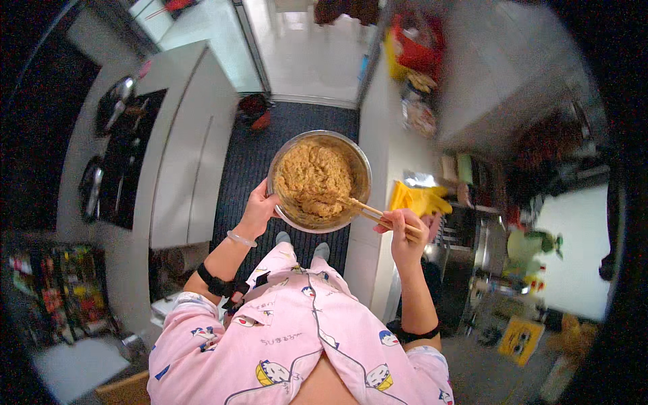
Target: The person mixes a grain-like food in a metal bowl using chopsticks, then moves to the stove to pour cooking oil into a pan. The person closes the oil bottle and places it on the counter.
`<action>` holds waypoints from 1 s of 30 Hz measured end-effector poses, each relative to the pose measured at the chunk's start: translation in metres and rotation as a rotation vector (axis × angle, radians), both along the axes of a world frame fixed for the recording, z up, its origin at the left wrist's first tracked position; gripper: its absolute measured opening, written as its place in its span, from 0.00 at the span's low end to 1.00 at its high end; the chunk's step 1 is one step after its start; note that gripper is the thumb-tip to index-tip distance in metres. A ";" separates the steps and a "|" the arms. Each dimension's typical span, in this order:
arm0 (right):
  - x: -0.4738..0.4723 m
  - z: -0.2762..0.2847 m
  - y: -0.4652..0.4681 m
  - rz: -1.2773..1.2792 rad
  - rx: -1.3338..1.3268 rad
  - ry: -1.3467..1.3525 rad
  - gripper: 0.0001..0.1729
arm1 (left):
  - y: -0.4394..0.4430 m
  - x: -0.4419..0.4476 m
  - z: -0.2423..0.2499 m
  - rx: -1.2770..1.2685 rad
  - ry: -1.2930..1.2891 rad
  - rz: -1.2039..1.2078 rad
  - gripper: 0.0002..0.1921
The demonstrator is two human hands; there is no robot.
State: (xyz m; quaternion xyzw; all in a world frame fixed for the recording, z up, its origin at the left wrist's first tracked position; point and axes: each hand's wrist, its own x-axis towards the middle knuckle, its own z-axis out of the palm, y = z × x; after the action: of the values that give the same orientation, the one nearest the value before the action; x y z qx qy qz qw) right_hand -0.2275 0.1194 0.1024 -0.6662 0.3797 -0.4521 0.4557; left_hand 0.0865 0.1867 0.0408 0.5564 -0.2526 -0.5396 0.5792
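My left hand (pixel 259 211) grips the near left rim of a round stainless steel bowl (pixel 365 174), holding it up over the dark floor mat. Inside lies a thick, lumpy, tan mixture (pixel 316 174), which could be minced filling or batter. A pair of wooden chopsticks (pixel 372 212) is pinched in my right hand (pixel 405 232), to the right of the bowl. Their tips dip into the mixture at its right near side, with some of it clinging there. The fingers of my left hand under the bowl are partly hidden.
Yellow rubber gloves (pixel 419 198) lie on the right-hand counter (pixel 372 202), close to my right hand. Food packages (pixel 420 43) stand farther along it. At left is a cooktop (pixel 134 157) over white cabinets (pixel 190 167). The ribbed dark mat (pixel 298 114) leads to a doorway.
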 end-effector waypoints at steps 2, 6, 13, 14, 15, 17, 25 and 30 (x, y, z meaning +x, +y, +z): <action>0.000 -0.009 -0.031 0.029 -0.021 -0.074 0.15 | -0.002 -0.014 -0.010 -0.043 0.013 0.156 0.26; -0.001 -0.024 -0.078 0.147 -0.112 0.058 0.15 | 0.002 -0.039 -0.020 -0.085 0.029 0.351 0.27; 0.010 -0.063 -0.124 0.545 -0.197 0.203 0.13 | -0.006 -0.079 -0.050 -0.035 -0.037 0.687 0.25; 0.015 -0.071 -0.133 0.590 -0.132 0.170 0.14 | -0.008 -0.079 -0.056 -0.024 -0.055 0.718 0.25; 0.018 -0.078 -0.146 0.637 -0.068 0.141 0.14 | -0.010 -0.081 -0.062 -0.017 -0.073 0.751 0.24; 0.026 -0.085 -0.183 0.769 0.040 0.094 0.15 | -0.011 -0.096 -0.071 0.018 -0.125 0.846 0.24; 0.064 -0.130 -0.280 1.109 0.420 0.069 0.16 | -0.040 -0.176 -0.081 0.077 -0.074 1.202 0.17; 0.129 -0.126 -0.250 1.501 0.545 0.070 0.15 | 0.002 -0.199 -0.063 0.076 -0.006 1.486 0.20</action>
State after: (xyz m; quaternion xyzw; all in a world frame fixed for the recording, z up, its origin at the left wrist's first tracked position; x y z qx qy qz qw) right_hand -0.0984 -0.1308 -0.0235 -0.6230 -0.0587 0.1053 0.7729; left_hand -0.1128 0.1884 -0.0218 0.6017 0.2073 -0.0125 0.7712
